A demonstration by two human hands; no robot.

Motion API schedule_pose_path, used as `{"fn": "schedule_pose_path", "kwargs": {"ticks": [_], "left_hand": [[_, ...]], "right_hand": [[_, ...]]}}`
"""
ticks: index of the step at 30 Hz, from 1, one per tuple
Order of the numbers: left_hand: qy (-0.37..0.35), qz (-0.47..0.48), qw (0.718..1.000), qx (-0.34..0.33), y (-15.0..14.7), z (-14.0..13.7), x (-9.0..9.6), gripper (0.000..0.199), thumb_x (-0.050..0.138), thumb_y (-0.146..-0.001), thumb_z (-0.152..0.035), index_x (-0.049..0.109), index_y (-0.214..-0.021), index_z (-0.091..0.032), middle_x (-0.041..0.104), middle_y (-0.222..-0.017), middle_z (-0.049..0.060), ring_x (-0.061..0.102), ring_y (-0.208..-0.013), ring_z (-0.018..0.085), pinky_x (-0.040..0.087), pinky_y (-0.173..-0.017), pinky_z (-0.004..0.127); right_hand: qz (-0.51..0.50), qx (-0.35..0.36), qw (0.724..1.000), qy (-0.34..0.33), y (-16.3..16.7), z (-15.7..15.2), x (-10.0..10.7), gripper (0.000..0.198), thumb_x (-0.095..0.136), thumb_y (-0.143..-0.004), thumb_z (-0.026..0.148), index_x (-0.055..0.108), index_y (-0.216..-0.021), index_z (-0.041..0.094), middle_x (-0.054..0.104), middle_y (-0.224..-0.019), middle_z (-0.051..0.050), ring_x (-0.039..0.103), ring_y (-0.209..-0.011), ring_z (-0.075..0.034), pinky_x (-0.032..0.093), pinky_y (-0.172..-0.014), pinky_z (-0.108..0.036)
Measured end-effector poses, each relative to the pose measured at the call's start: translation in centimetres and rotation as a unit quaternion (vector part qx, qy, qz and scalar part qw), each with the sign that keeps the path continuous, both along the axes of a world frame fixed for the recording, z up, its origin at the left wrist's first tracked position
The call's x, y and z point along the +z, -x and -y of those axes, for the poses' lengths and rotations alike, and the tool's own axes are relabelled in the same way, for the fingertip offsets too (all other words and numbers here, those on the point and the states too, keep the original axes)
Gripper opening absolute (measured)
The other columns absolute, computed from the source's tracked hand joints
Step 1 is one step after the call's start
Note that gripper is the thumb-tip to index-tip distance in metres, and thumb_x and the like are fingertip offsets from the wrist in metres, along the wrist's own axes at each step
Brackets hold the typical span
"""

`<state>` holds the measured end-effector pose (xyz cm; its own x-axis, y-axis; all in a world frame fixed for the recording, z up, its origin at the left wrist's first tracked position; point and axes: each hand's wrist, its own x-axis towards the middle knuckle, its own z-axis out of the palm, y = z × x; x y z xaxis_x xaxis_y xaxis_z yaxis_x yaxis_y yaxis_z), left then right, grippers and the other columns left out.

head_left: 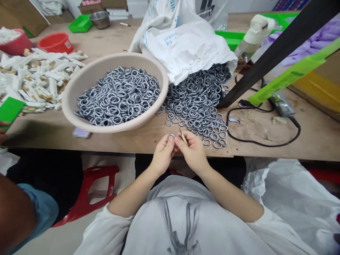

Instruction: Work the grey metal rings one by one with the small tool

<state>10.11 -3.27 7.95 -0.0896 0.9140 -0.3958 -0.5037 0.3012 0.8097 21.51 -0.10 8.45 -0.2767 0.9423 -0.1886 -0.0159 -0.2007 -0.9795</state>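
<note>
Between the thumb and fingers of my left hand [162, 153] is a grey ring [172, 135], partly hidden by the fingertips. My right hand [196, 153] is closed around a slim pointed tool [183, 136], its tip facing up and away; whether it is a knife I cannot tell. Both hands meet at the table's front edge, fingertips close together. Ahead and to the left, a beige basin [114, 128] holds many similar grey rings [117, 97]. A heap of loose rings [196, 102] spills from a white sack [186, 46] just beyond my right hand.
White and tan pieces [39, 79] lie piled at the left, near a red basin [55, 43]. A dark post [265, 60] slants up on the right beside a black cable [265, 144]. A co-worker's arm [18, 216] is at the left, near a red stool [91, 184].
</note>
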Motion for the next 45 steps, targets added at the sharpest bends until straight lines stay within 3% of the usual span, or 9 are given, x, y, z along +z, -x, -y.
{"fn": "schedule_pose_path", "kwargs": {"ticks": [13,19,22,25,27,32,35,40,45], "left_hand": [[-0.022,0.065,0.994,-0.082,-0.1,-0.1,0.9,0.051,0.070,-0.078,-0.060,0.045,-0.064,-0.018,0.030,-0.051,-0.007,0.022,-0.045,0.005,0.019,-0.044,0.020],[-0.029,0.078,0.989,-0.124,0.1,0.1,1.0,0.054,0.069,-0.077,-0.062,0.041,-0.062,-0.018,0.029,-0.051,-0.007,0.020,-0.044,0.005,0.016,-0.045,0.022],[-0.069,0.045,0.967,-0.243,0.3,0.9,1.7,0.052,0.060,-0.086,-0.060,0.042,-0.061,-0.019,0.034,-0.051,-0.004,0.026,-0.046,0.007,0.018,-0.047,0.025],[-0.129,-0.058,0.944,-0.297,1.5,1.1,3.8,0.050,0.046,-0.094,-0.059,0.046,-0.064,-0.019,0.041,-0.056,-0.001,0.034,-0.050,0.010,0.027,-0.050,0.028],[-0.190,-0.236,0.934,-0.189,3.4,0.2,5.9,0.043,0.043,-0.098,-0.052,0.053,-0.072,-0.018,0.049,-0.063,0.002,0.043,-0.056,0.013,0.035,-0.055,0.029],[-0.182,-0.738,0.650,0.020,9.8,-5.4,9.1,0.031,0.045,-0.097,-0.028,0.069,-0.117,-0.022,0.067,-0.107,0.012,0.058,-0.098,0.027,0.041,-0.090,0.042],[-0.140,-0.803,0.579,-0.005,12.4,-7.9,8.6,0.024,0.053,-0.093,-0.030,0.076,-0.096,-0.024,0.067,-0.106,0.014,0.054,-0.108,0.035,0.036,-0.096,0.050],[-0.205,-0.724,0.654,0.081,10.2,-5.6,7.2,0.026,0.053,-0.094,-0.039,0.073,-0.094,-0.023,0.066,-0.109,0.014,0.051,-0.114,0.033,0.035,-0.099,0.049],[-0.179,-0.391,0.894,-0.126,3.1,-1.1,3.5,0.049,0.036,-0.099,-0.053,0.062,-0.076,-0.019,0.061,-0.074,0.005,0.056,-0.073,0.018,0.044,-0.073,0.031]], "right_hand": [[0.205,0.142,0.930,-0.268,-3.8,-1.0,1.7,0.051,0.043,-0.098,0.058,0.047,-0.064,0.020,0.045,-0.058,0.003,0.041,-0.055,-0.011,0.026,-0.055,-0.027],[0.192,0.158,0.930,-0.270,-3.2,-0.9,1.0,0.053,0.040,-0.099,0.058,0.041,-0.061,0.020,0.043,-0.057,0.004,0.040,-0.053,-0.010,0.025,-0.055,-0.026],[0.237,0.100,0.939,-0.227,-3.2,-2.6,0.2,0.057,0.032,-0.099,0.062,0.047,-0.063,0.020,0.043,-0.056,0.003,0.043,-0.054,-0.012,0.028,-0.055,-0.026],[0.402,0.057,0.886,-0.223,-3.3,-4.8,-0.3,0.052,0.039,-0.098,0.061,0.060,-0.075,0.020,0.058,-0.067,-0.001,0.052,-0.062,-0.015,0.026,-0.057,-0.027],[0.514,0.076,0.820,-0.239,-3.0,-6.1,-0.4,0.037,0.051,-0.095,0.055,0.067,-0.093,0.021,0.067,-0.087,-0.004,0.058,-0.072,-0.018,0.025,-0.058,-0.028],[0.627,0.138,0.723,-0.255,-2.0,-7.7,-0.7,0.020,0.054,-0.095,0.030,0.070,-0.102,0.021,0.067,-0.103,-0.008,0.062,-0.083,-0.022,0.024,-0.056,-0.030],[0.598,0.126,0.749,-0.254,-2.1,-8.1,-0.8,0.020,0.053,-0.094,0.028,0.071,-0.094,0.020,0.066,-0.101,-0.009,0.061,-0.082,-0.022,0.025,-0.057,-0.030],[0.286,0.084,0.934,-0.194,-3.2,-6.5,0.5,0.038,0.050,-0.097,0.047,0.068,-0.078,0.019,0.060,-0.073,-0.004,0.055,-0.069,-0.018,0.034,-0.059,-0.029],[0.058,0.119,0.979,-0.155,-2.6,-2.8,2.2,0.050,0.043,-0.098,0.057,0.061,-0.071,0.019,0.057,-0.065,-0.001,0.053,-0.063,-0.015,0.038,-0.060,-0.028]]}}
